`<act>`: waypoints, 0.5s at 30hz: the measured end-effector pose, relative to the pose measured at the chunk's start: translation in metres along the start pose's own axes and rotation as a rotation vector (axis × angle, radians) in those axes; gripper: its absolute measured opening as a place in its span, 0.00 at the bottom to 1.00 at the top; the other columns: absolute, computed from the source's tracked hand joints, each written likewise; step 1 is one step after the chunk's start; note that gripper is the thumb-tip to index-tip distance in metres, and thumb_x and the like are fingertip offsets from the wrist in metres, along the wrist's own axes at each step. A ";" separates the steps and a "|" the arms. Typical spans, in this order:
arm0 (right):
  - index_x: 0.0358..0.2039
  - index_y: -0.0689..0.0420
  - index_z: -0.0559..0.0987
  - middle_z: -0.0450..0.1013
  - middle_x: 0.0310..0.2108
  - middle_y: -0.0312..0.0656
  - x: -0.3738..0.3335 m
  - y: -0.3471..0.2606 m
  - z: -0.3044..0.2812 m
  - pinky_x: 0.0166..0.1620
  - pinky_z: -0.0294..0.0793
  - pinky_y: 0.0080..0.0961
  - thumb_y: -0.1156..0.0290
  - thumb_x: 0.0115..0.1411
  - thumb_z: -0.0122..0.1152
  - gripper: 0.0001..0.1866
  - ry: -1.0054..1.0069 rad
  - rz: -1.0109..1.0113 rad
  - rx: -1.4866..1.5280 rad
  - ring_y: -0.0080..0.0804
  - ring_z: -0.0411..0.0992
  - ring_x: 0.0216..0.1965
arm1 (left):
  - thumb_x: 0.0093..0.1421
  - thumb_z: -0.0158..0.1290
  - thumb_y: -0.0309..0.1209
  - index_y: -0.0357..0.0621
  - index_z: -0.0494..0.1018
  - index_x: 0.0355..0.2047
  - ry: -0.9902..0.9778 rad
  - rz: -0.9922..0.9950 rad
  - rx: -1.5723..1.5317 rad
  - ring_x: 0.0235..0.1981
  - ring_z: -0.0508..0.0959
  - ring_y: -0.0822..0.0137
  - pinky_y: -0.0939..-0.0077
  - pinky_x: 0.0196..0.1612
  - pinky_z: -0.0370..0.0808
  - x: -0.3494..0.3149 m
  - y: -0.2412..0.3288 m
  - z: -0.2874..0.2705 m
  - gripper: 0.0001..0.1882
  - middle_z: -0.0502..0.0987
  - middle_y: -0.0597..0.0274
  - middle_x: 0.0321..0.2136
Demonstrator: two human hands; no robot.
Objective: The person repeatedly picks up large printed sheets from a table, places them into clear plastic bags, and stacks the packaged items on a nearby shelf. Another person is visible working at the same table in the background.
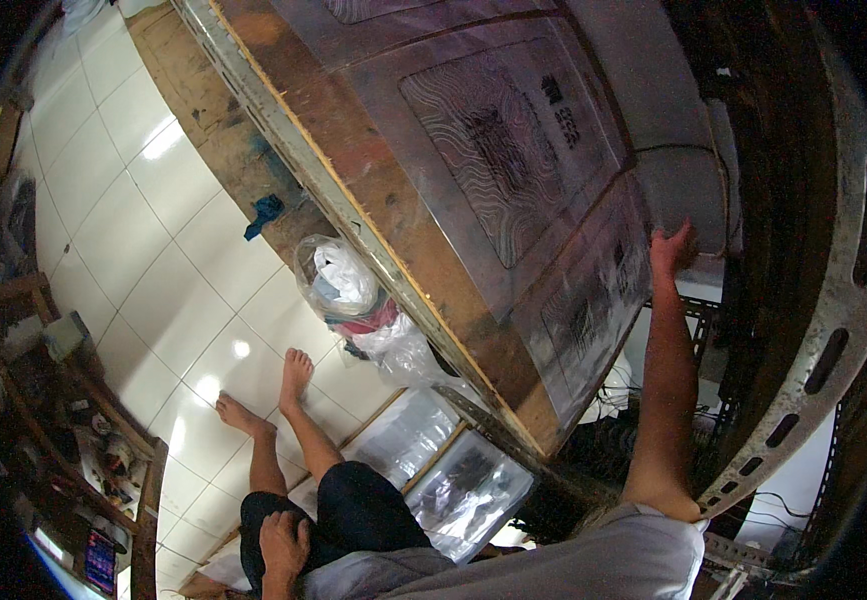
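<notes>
My left hand [284, 545] lies on my thigh over dark shorts, fingers down on the cloth and nothing in them. Stretched out past the right edge of a worn wooden table, my right hand [673, 248] is beside a grey panel [675, 190] with a thin cable. Its fingers are small and dim, so whether they touch or hold anything is unclear. On the tabletop lie clear, shiny sheets, among them a printed sheet [498, 150] with wavy contour lines and dark markings.
Clear plastic bags with white and red contents [348, 290] sit against the table's side. A blue cloth [263, 215] lies near its edge. Stacked clear plastic packs [468, 490] are beside my legs. A slotted metal bar [803, 380] curves along the right. Wooden shelving [63, 400] stands left.
</notes>
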State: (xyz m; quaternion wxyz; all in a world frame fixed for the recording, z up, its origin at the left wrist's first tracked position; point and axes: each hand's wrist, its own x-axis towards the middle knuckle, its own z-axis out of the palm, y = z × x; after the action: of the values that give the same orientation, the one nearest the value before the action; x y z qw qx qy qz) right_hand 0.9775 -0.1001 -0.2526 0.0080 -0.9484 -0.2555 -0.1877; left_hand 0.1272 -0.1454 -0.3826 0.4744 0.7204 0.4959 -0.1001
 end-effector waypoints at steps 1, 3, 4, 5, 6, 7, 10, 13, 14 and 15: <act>0.61 0.55 0.66 0.64 0.59 0.52 -0.006 -0.005 0.000 0.61 0.58 0.48 0.63 0.55 0.64 0.33 0.080 0.009 0.044 0.56 0.60 0.61 | 0.54 0.57 0.32 0.37 0.74 0.29 0.010 0.013 -0.001 0.34 0.73 0.46 0.54 0.40 0.69 0.000 0.001 -0.002 0.09 0.73 0.47 0.28; 0.62 0.54 0.65 0.63 0.60 0.51 -0.023 -0.015 -0.006 0.62 0.56 0.51 0.62 0.55 0.64 0.34 0.215 -0.018 0.085 0.56 0.57 0.62 | 0.54 0.57 0.32 0.37 0.74 0.28 0.008 0.012 -0.043 0.34 0.73 0.46 0.54 0.40 0.69 0.001 0.002 -0.003 0.09 0.73 0.48 0.28; 0.62 0.53 0.65 0.62 0.61 0.51 -0.033 -0.024 -0.011 0.63 0.55 0.51 0.62 0.56 0.64 0.34 0.269 -0.054 0.083 0.56 0.56 0.63 | 0.54 0.57 0.32 0.37 0.74 0.28 0.012 0.012 -0.060 0.34 0.73 0.46 0.54 0.40 0.69 0.002 0.003 -0.003 0.10 0.73 0.48 0.28; 0.61 0.54 0.65 0.62 0.61 0.51 -0.045 -0.031 -0.019 0.63 0.56 0.50 0.62 0.57 0.64 0.33 0.293 -0.135 0.033 0.55 0.57 0.63 | 0.54 0.57 0.32 0.37 0.74 0.28 0.015 0.015 -0.068 0.34 0.73 0.46 0.54 0.40 0.69 0.003 0.004 -0.003 0.09 0.73 0.48 0.28; 0.61 0.54 0.66 0.62 0.60 0.51 -0.061 -0.044 -0.029 0.63 0.56 0.50 0.63 0.57 0.63 0.32 0.314 -0.217 -0.015 0.54 0.57 0.63 | 0.54 0.57 0.32 0.37 0.74 0.28 0.020 0.015 -0.076 0.34 0.73 0.46 0.54 0.39 0.70 0.004 0.006 -0.003 0.09 0.73 0.48 0.28; 0.60 0.54 0.66 0.63 0.59 0.50 -0.079 -0.056 -0.039 0.62 0.57 0.48 0.64 0.58 0.62 0.30 0.284 -0.250 0.047 0.52 0.57 0.63 | 0.54 0.57 0.32 0.37 0.74 0.29 0.023 0.017 -0.081 0.34 0.73 0.46 0.54 0.39 0.70 0.004 0.007 -0.004 0.09 0.73 0.48 0.28; 0.58 0.56 0.68 0.67 0.56 0.49 -0.143 -0.096 -0.072 0.61 0.60 0.45 0.67 0.61 0.58 0.25 0.192 -0.340 0.242 0.49 0.60 0.61 | 0.55 0.56 0.32 0.38 0.74 0.29 0.051 0.072 -0.050 0.34 0.73 0.47 0.54 0.39 0.70 0.005 0.005 -0.008 0.09 0.73 0.48 0.28; 0.54 0.58 0.72 0.70 0.51 0.49 -0.203 -0.150 -0.128 0.59 0.62 0.40 0.70 0.63 0.55 0.18 0.037 -0.341 0.151 0.47 0.64 0.58 | 0.55 0.57 0.33 0.39 0.74 0.29 0.106 0.038 -0.035 0.33 0.73 0.47 0.54 0.39 0.70 -0.006 0.025 -0.027 0.09 0.73 0.49 0.27; 0.53 0.60 0.73 0.71 0.49 0.48 -0.229 -0.174 -0.149 0.58 0.64 0.38 0.71 0.64 0.54 0.17 -0.094 -0.205 0.352 0.45 0.67 0.55 | 0.55 0.56 0.34 0.38 0.75 0.30 0.111 0.031 -0.054 0.34 0.74 0.47 0.54 0.40 0.71 -0.012 0.034 -0.039 0.10 0.74 0.48 0.28; 0.52 0.61 0.73 0.72 0.48 0.47 -0.253 -0.185 -0.158 0.56 0.65 0.35 0.71 0.64 0.54 0.16 -0.148 -0.171 0.518 0.42 0.68 0.52 | 0.56 0.56 0.35 0.39 0.75 0.30 0.103 0.071 -0.053 0.34 0.75 0.47 0.55 0.40 0.71 -0.016 0.037 -0.048 0.11 0.75 0.48 0.28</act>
State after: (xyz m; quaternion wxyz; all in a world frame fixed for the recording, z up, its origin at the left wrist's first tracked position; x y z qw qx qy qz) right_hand 0.6293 -0.0788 -0.2119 0.2155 -0.9009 -0.3739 -0.0464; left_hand 0.1337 -0.1198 -0.3256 0.4704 0.7290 0.4962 -0.0325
